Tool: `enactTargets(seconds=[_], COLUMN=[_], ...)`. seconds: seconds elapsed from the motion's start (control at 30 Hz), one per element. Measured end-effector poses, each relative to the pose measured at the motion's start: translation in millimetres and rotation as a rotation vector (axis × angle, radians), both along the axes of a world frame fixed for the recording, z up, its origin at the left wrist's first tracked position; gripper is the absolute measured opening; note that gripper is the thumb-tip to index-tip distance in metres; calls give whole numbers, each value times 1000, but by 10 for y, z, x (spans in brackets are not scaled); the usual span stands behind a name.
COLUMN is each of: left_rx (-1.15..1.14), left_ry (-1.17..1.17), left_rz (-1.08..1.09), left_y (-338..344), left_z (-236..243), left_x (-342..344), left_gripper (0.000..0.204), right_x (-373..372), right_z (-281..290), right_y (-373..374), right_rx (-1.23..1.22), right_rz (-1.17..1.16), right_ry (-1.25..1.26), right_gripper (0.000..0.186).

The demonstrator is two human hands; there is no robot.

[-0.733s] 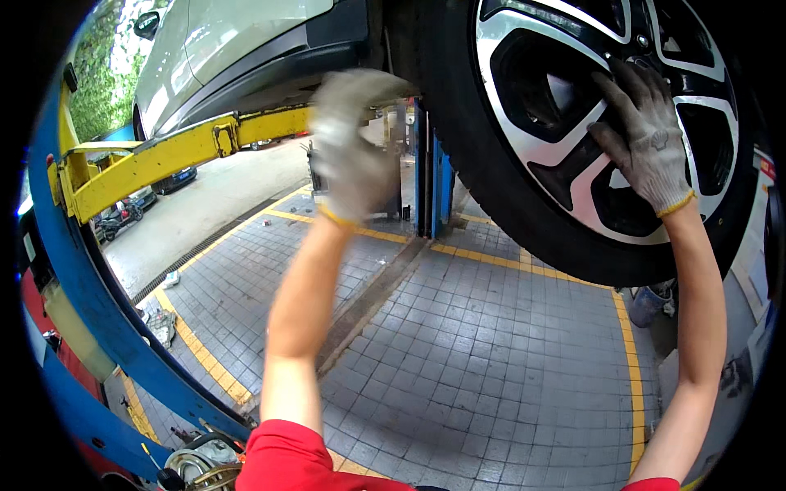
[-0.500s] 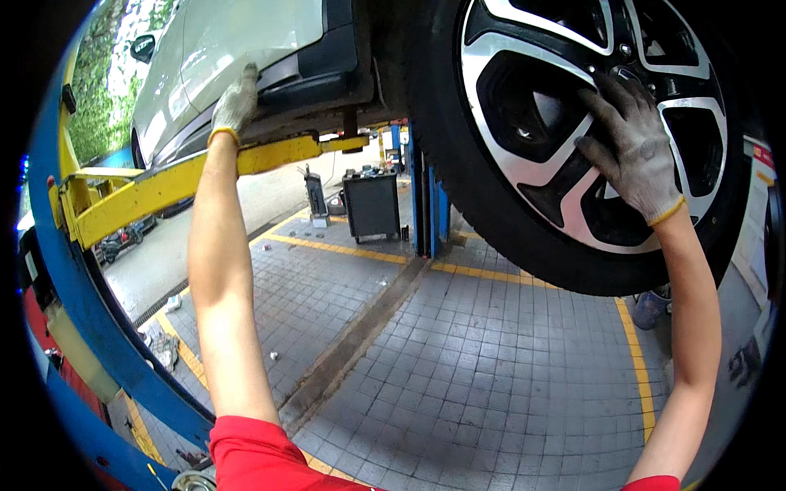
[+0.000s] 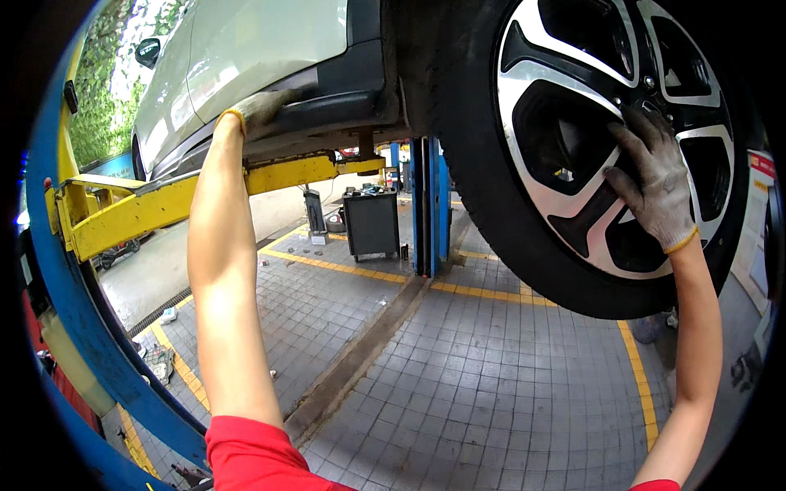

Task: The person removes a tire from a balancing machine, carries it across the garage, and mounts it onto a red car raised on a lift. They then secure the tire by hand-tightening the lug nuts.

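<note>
My left hand (image 3: 264,108), in a pale glove with a yellow cuff, lies with its fingers stretched along the dark sill trim (image 3: 336,112) of a raised light-coloured car (image 3: 254,49). My right hand (image 3: 659,184), in a grey-stained glove, rests with spread fingers on the spokes of a black and silver wheel (image 3: 524,168). Its fingertips reach to the wheel's hub, close to the bolts, and I see nothing held in it. The black tyre (image 3: 483,164) surrounds the rim and hangs above the floor.
A yellow lift arm (image 3: 139,214) runs under the car from the blue lift post (image 3: 106,327) at left. Behind stand a dark tool cart (image 3: 372,225) and another blue post (image 3: 431,209). Yellow lines mark the tiled floor (image 3: 458,376).
The car and wheel sit slightly farther right and lower in view. My left hand has turned from pointing upward to lying along the sill. My right hand stays on the wheel.
</note>
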State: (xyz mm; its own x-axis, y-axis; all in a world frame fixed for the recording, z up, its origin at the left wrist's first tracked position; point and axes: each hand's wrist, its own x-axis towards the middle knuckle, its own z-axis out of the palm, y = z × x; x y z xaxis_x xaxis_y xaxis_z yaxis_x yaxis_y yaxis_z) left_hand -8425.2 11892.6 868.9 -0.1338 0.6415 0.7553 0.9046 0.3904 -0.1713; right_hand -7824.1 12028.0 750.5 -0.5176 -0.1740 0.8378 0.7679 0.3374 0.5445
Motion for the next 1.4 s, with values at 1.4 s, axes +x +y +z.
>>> enactTargets(seconds=[1.4], left_rx=[629], left_ry=[-6], left_rz=[-330], left_y=[-91], left_z=[41], left_x=[-323], left_gripper=[47], right_x=[23], right_z=[-19], right_y=[-48], right_rx=[152], right_rz=[272], right_ry=[76], right_gripper=[53])
